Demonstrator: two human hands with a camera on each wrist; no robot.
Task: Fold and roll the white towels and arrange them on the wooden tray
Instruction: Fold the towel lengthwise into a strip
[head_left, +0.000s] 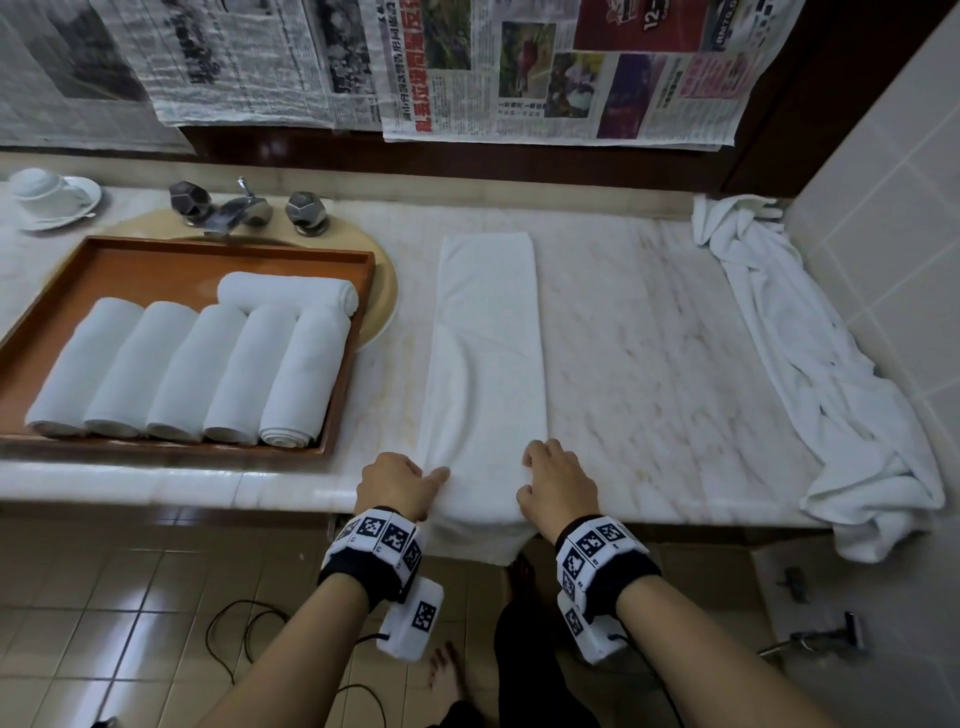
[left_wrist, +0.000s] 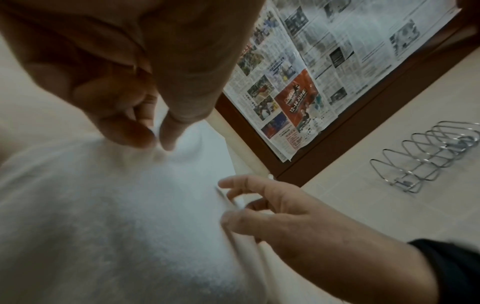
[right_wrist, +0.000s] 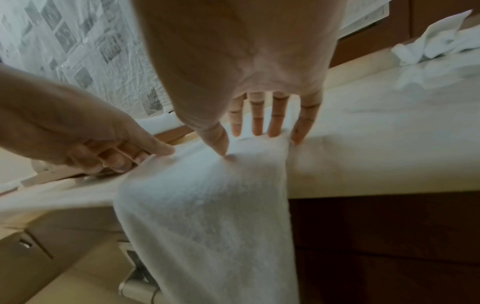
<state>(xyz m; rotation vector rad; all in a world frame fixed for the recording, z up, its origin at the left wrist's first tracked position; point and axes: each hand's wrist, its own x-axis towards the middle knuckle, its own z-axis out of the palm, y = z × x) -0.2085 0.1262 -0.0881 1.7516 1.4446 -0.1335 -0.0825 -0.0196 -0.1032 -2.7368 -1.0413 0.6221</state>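
A long folded white towel (head_left: 485, 338) lies lengthwise on the marble counter (head_left: 649, 338), and its near end hangs over the front edge (right_wrist: 207, 216). My left hand (head_left: 400, 483) pinches the towel's left edge near the counter front, thumb on top and fingers curled (left_wrist: 155, 142). My right hand (head_left: 553, 480) rests on the towel's right edge with straight fingers and the thumb pressing down (right_wrist: 249, 139). At the left, the wooden tray (head_left: 208, 247) holds several rolled white towels (head_left: 182, 369), one of them lying crosswise behind the row.
A crumpled white towel (head_left: 810, 364) lies along the counter's right side by the tiled wall. Behind the tray are a faucet (head_left: 228, 208) and a cup on a saucer (head_left: 47, 195). Newspaper (head_left: 519, 67) covers the back wall. A wire rack (left_wrist: 428, 156) hangs on the tiles.
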